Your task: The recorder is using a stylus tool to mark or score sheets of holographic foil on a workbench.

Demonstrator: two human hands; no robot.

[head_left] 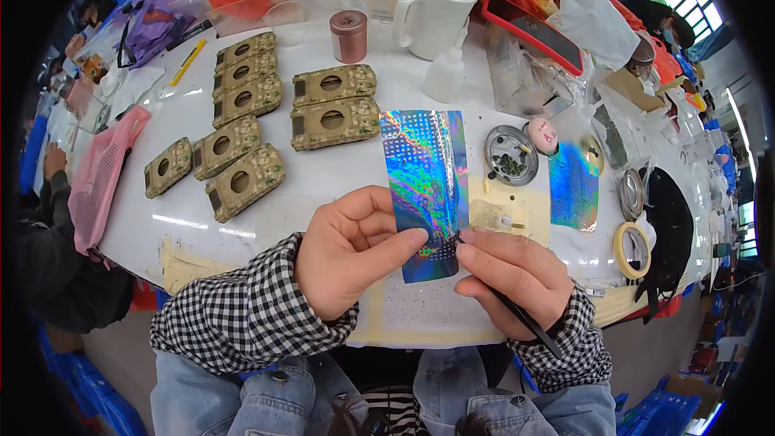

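Note:
My left hand (351, 246) pinches the lower edge of a long holographic blue sticker sheet (426, 186), holding it upright over the white table (323, 186). My right hand (513, 274) grips a thin black stylus-like tool (517, 315), its tip touching the sheet's lower right edge. Both wrists wear black-and-white checked sleeves. A pale yellow pad (508, 214) lies just behind my right hand.
Several camouflage-patterned boxes with round holes (242, 182) lie at the left. A second holographic sheet (573, 186), a round tin of small beads (510, 155), a tape roll (632, 246), a white jug (432, 8) and a copper can (349, 35) stand around. Other people sit at left and far right.

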